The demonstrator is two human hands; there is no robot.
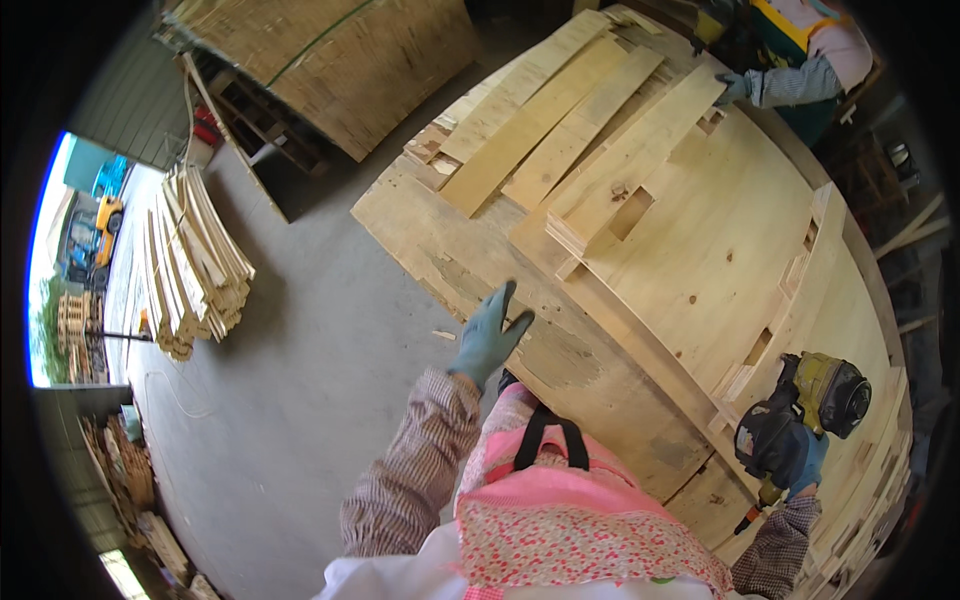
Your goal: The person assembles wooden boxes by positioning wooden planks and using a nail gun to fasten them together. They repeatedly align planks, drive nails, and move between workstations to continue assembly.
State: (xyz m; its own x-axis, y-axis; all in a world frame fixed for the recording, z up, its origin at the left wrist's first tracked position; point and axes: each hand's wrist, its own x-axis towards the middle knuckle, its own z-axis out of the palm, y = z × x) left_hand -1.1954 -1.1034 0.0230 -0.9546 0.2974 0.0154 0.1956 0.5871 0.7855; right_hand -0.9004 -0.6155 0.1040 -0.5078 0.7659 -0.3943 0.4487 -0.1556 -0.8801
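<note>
My right hand, in a blue-grey glove, grips a pneumatic nail gun with a yellow-green and black round body. The tool is over the right part of a plywood panel, and an orange-tipped fitting hangs at its lower end. Over the near left edge of the wooden worktable, my left hand has its gloved fingers spread and holds nothing. Whether it touches the board is hard to tell. Stacked plywood strips lie along the panel's left side, and other strips run along its right.
Across the table a co-worker's gloved hand rests at a strip's end. Loose plywood strips lie at the table's far left. On the floor stand a bundle of thin boards and a large strapped plywood stack. A yellow forklift is outside.
</note>
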